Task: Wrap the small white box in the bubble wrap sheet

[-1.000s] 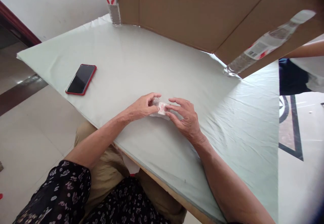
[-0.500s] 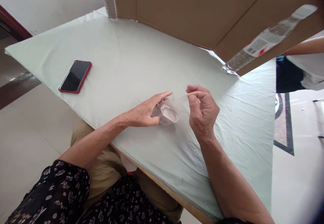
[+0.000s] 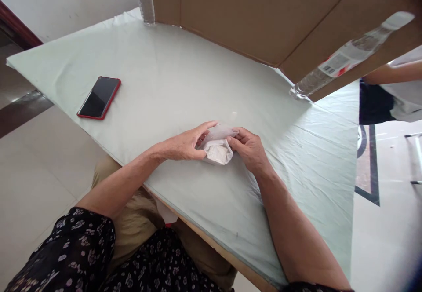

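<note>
A small whitish packet [image 3: 218, 152] with an open, angular mouth lies on the cloth-covered table, and pale, textured contents show inside it. Thin translucent plastic [image 3: 220, 132] is bunched just behind its mouth. My left hand [image 3: 186, 144] curves around the packet's left side, with its thumb at the near edge and its fingers behind. At the right side, my right hand [image 3: 249, 149] pinches the plastic by the packet's rim. Some of my right fingertips are hidden behind the plastic.
A phone in a red case [image 3: 99, 98] lies at the left on the pale green tablecloth [image 3: 184, 81]. A large cardboard panel [image 3: 237, 15] stands at the back, with one plastic bottle [image 3: 147, 6] and another bottle [image 3: 349, 56] against it. Another person's arm [image 3: 395, 73] shows at right.
My right hand has come down and left from above the table to the packet's rim. The plastic stretched toward it is now bunched behind the mouth, and my left hand is closer around the packet.
</note>
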Demonstrator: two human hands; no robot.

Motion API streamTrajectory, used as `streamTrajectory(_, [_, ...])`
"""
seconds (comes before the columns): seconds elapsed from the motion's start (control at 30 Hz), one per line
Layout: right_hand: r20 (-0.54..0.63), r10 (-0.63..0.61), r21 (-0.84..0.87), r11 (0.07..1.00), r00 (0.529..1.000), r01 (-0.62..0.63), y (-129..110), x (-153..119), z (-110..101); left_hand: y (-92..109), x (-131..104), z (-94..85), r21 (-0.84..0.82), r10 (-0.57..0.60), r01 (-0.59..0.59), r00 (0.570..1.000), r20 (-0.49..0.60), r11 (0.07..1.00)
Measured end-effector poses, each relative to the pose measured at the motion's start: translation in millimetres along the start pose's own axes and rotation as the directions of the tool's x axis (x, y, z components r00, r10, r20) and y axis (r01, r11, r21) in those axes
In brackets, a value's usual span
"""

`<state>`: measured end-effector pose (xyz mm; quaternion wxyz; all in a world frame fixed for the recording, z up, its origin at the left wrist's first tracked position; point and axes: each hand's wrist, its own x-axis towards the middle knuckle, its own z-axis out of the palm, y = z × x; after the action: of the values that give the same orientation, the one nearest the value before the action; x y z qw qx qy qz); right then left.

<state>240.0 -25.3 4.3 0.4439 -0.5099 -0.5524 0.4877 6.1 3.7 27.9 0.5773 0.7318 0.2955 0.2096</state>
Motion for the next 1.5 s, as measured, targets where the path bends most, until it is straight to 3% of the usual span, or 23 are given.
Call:
streamTrajectory(0.17, [-0.258,-0.002,0.104,0.994,0.966,0.03,2,3,6,1,1,2.6,-0.01,0.029,-0.029,0.999,-0.029,1.0])
streamTrajectory(0.3, [-0.312,0.075,0.304,0.952,0.947,0.025,5,8,3,5,0,0.0,-0.052,0.044,-0.042,0.998,0.036,0.998])
streamTrajectory(0.47, [-0.332,0.031,0.309,0.948,0.943,0.078,1,8,2,9,0,-8.5,-0.191,-0.054,0.065,0.997,0.063,0.979])
streamTrajectory(0.6, [-0.395,-0.049,0.128,0.986,0.917,0.108,-3,3,4,8,1,-6.7,-0.28,-0.079,0.066,0.996,-0.036,0.958])
streamTrajectory(0.7, [-0.325,-0.081,-0.078,0.995,0.942,0.059,-12,-5,9,7,2,-4.0,-0.299,-0.052,0.013,0.991,-0.124,0.954])
streamTrajectory(0.83, [-0.151,-0.14,-0.423,0.904,0.979,0.064,-24,-14,21,9,1,-3.3,-0.276,-0.039,-0.008,0.985,-0.166,0.961])
streamTrajectory(0.93, [-0.173,-0.206,-0.55,0.831,0.963,0.079,-27,-17,26,12,0,-2.4,-0.25,-0.024,-0.018,0.986,-0.163,0.968])
streamTrajectory(1.0, [-0.229,-0.198,-0.516,0.855,0.953,0.054,-25,-15,26,12,0,-1.9,-0.259,-0.027,-0.018,0.985,-0.17,0.966])
streamTrajectory(1.1, [-0.336,-0.089,-0.304,0.952,0.938,-0.018,-19,-12,19,7,3,-4.0,-0.285,-0.077,0.009,0.971,-0.228,0.958])
streamTrajectory(1.23, [-0.377,0.126,0.096,0.991,0.918,-0.097,-9,-5,12,-5,6,-11.9,-0.152,-0.131,0.07,0.89,-0.437,0.986])
streamTrajectory(1.3, [-0.362,0.191,0.19,0.973,0.913,-0.128,-6,-3,11,-6,7,-12.3,0.043,-0.031,0.068,0.822,-0.569,0.997])
streamTrajectory(1.37, [-0.339,0.19,0.211,0.97,0.921,-0.122,-5,-3,13,-4,6,-6.6,0.261,0.15,0.022,0.771,-0.619,0.965])
streamTrajectory(1.43, [-0.303,0.155,0.207,0.974,0.94,-0.094,-5,-4,17,1,5,4.3,0.409,0.282,-0.038,0.782,-0.556,0.912])
streamTrajectory(1.5, [-0.258,0.118,0.194,0.979,0.959,-0.069,-5,-5,19,5,4,14.9,0.481,0.258,-0.022,0.864,-0.431,0.877])
